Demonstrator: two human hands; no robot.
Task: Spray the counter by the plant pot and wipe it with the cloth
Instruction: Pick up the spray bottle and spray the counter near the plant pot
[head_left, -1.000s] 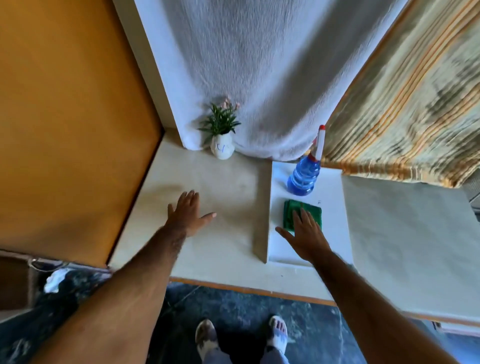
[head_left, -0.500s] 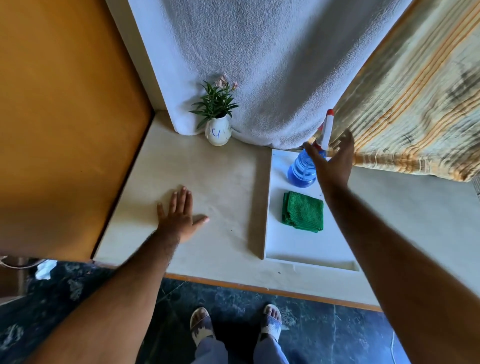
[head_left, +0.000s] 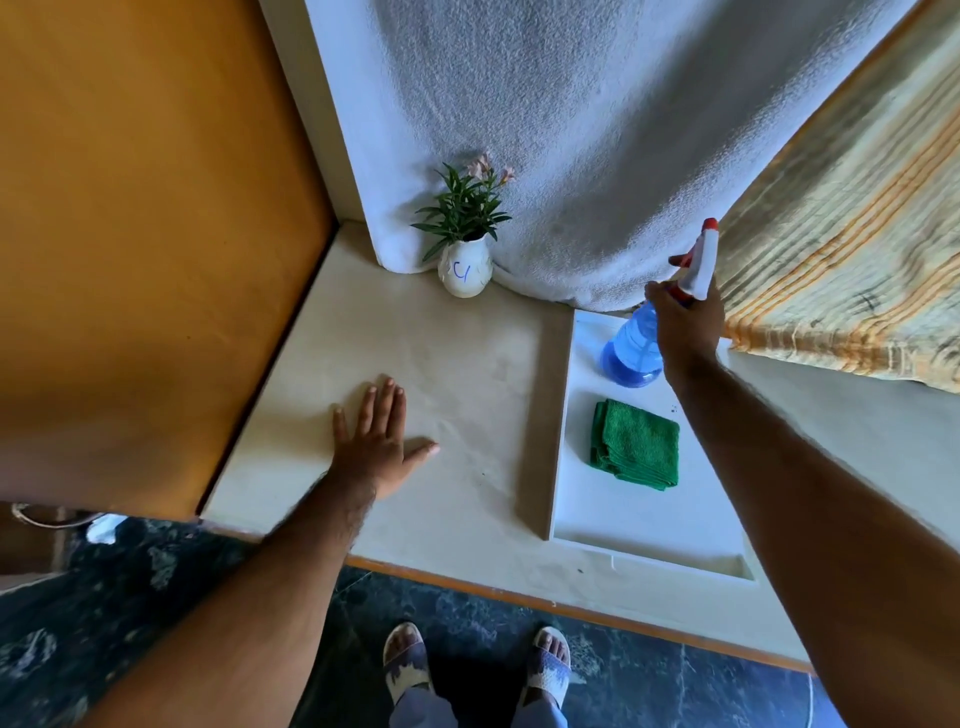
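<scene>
A single wide-angle view looks from the person's head, forward and steeply down, close over the tabletop (head_left: 447, 364). The left hand (head_left: 376, 441) lies near the frame's middle, the right hand (head_left: 685, 317) farther ahead and to its right. Below both hands, the floor (head_left: 156, 597) fills the bottom edge.

The blue spray bottle (head_left: 631, 351) with a white-and-red trigger head stands at the far end of the white tray (head_left: 644, 530), gripped round its neck. Just nearer on the same tray lies the green cloth (head_left: 636, 444), folded flat. The cream counter (head_left: 457, 374) stretches left of the tray. At its back stands the small white plant pot (head_left: 464, 271), upright, green leaves and pink flowers.
</scene>
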